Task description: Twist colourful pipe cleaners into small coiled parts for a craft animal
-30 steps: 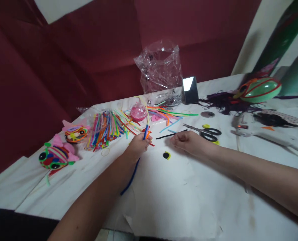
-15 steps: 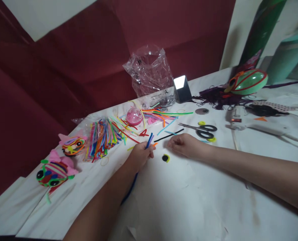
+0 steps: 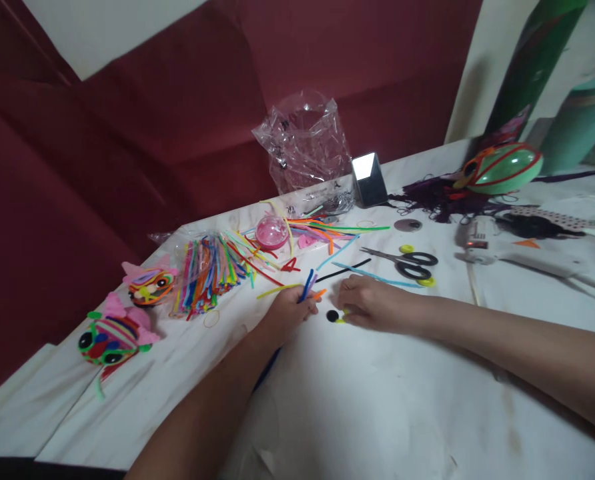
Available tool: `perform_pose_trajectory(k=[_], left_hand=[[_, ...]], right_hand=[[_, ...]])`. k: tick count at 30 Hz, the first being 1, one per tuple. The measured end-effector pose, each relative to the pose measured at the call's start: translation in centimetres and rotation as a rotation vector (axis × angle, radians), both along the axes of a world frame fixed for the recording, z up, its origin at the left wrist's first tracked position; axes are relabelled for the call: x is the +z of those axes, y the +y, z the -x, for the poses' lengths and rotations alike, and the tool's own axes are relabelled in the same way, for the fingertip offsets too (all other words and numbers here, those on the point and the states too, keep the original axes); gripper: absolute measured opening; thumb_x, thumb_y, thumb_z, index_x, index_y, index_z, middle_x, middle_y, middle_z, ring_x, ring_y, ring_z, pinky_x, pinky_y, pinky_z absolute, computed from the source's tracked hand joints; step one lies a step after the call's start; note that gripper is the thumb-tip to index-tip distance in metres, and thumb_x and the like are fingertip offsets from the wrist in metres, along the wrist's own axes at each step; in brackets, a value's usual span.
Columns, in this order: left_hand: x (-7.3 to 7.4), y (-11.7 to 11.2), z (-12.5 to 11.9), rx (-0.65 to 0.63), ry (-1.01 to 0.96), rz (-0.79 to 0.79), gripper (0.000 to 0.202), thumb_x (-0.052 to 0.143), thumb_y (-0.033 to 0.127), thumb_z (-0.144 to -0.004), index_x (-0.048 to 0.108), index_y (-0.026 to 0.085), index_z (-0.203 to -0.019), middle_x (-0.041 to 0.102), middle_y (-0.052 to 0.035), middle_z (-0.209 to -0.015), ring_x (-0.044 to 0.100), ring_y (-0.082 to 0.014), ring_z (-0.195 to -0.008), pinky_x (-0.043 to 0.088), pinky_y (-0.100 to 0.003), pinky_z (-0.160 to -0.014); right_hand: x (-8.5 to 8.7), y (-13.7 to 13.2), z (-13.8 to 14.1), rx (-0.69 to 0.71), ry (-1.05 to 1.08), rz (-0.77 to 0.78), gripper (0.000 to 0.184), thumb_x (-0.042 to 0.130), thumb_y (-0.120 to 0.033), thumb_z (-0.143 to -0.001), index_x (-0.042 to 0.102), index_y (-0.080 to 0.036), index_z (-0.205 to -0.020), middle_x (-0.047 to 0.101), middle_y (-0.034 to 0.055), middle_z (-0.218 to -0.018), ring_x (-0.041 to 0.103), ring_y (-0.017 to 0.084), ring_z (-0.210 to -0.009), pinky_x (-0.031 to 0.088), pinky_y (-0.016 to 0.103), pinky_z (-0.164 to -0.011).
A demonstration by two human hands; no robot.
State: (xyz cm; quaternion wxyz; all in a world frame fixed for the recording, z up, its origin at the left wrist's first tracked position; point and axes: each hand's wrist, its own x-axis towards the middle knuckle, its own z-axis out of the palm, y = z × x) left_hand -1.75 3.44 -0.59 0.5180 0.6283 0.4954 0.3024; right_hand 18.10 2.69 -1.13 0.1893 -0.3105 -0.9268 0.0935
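Observation:
My left hand is closed around a few pipe cleaners. A blue pipe cleaner sticks up from the fist beside a purple one, and an orange end points out to the right. A long dark blue strand trails below the wrist. Beside it, my right hand has its fingers bent down onto a small yellow pipe-cleaner coil, mostly covered by them. Touching or close to that coil lies a black disc. Just beyond the right hand are a black pipe cleaner and a light blue one.
Scissors lie beyond my right hand, near yellow coils. A glue gun is at right, a green balloon-like body behind it. At left are a bag of pipe cleaners and two colourful fish-like figures. A pink ball stands at the back.
My right hand has moved down onto the yellow coil, which has shifted from under the black disc. My left hand keeps its pipe cleaners. The whole view has shifted slightly.

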Motion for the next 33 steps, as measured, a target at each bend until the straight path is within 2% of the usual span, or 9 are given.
perform_pose_trajectory(k=[4,7,10,14,20,24,28,31,33], left_hand=[[0.3,0.1,0.0,0.058,-0.017,0.011,0.021,0.056,0.033,-0.067,0.056,0.013,-0.070,0.041,0.0071,-0.044,0.026,-0.0029,-0.036,0.016,-0.019,-0.038],[0.6,0.0,0.0,0.124,-0.099,0.014,0.025,0.058,0.037,-0.065,0.057,0.013,-0.071,0.046,0.0053,-0.049,0.028,-0.0023,-0.036,0.017,-0.019,-0.038],[0.9,-0.2,-0.2,0.142,-0.084,0.016,0.025,0.060,0.036,-0.063,0.059,0.012,-0.070,0.048,0.0043,-0.051,0.027,-0.0019,-0.036,0.016,-0.019,-0.037],[1.0,-0.7,-0.6,0.098,0.007,-0.015,0.025,0.057,0.037,-0.066,0.059,0.013,-0.071,0.038,0.0076,-0.041,0.025,-0.0028,-0.035,0.016,-0.019,-0.037],[0.9,-1.7,-0.8,-0.020,0.106,-0.124,0.030,0.056,0.040,-0.069,0.047,0.015,-0.055,0.033,0.0079,-0.040,0.027,-0.0042,-0.039,0.020,-0.020,-0.041],[0.9,-2.0,-0.8,-0.052,0.104,-0.149,0.030,0.055,0.038,-0.070,0.043,0.016,-0.052,0.033,0.0077,-0.041,0.027,-0.0047,-0.040,0.022,-0.020,-0.041],[0.7,-1.7,-0.8,-0.002,0.092,-0.212,0.031,0.054,0.036,-0.070,0.045,0.015,-0.049,0.036,0.0064,-0.042,0.030,-0.0053,-0.041,0.024,-0.021,-0.043],[0.7,-1.7,-0.8,-0.017,0.096,-0.228,0.031,0.053,0.034,-0.071,0.047,0.015,-0.047,0.037,0.0054,-0.044,0.032,-0.0060,-0.043,0.025,-0.021,-0.044],[0.9,-1.8,-0.9,-0.048,0.097,-0.220,0.029,0.052,0.032,-0.071,0.048,0.015,-0.048,0.040,0.0047,-0.046,0.034,-0.0065,-0.046,0.027,-0.021,-0.047]], right_hand=[[0.0,0.4,-0.2,0.107,0.010,-0.023,0.012,0.047,-0.014,-0.078,0.054,-0.016,-0.069,0.056,0.0066,-0.074,0.049,0.015,-0.074,0.038,0.026,-0.068],[0.1,0.3,-0.2,0.066,0.038,0.008,0.013,0.042,-0.015,-0.081,0.054,-0.015,-0.076,0.056,0.0078,-0.076,0.049,0.015,-0.072,0.038,0.026,-0.066],[0.7,-0.2,0.0,0.031,0.096,0.126,0.017,0.037,-0.020,-0.085,0.052,-0.016,-0.079,0.056,0.0056,-0.074,0.048,0.013,-0.065,0.038,0.023,-0.060],[1.8,-1.0,0.2,0.048,0.142,0.238,0.018,0.036,-0.022,-0.086,0.052,-0.017,-0.081,0.056,0.0032,-0.072,0.048,0.011,-0.062,0.037,0.020,-0.057],[2.4,-1.8,0.5,0.029,0.080,0.149,0.017,0.038,-0.021,-0.084,0.053,-0.016,-0.077,0.057,0.0058,-0.072,0.049,0.013,-0.064,0.038,0.024,-0.060],[2.4,-1.9,0.7,-0.042,0.152,0.148,0.017,0.038,-0.022,-0.084,0.052,-0.017,-0.075,0.056,0.0049,-0.070,0.047,0.013,-0.062,0.037,0.024,-0.057],[1.8,-1.3,1.0,-0.204,0.397,0.375,0.013,0.043,-0.026,-0.081,0.048,-0.018,-0.072,0.052,0.0004,-0.064,0.045,0.011,-0.058,0.035,0.022,-0.052],[1.2,-0.8,1.3,-0.244,0.612,0.604,0.012,0.047,-0.029,-0.078,0.048,-0.018,-0.073,0.048,-0.0031,-0.059,0.045,0.010,-0.055,0.034,0.022,-0.051],[1.1,-0.8,1.5,-0.264,0.718,0.688,0.013,0.052,-0.030,-0.075,0.049,-0.017,-0.072,0.047,-0.0047,-0.057,0.043,0.009,-0.053,0.033,0.021,-0.051]])
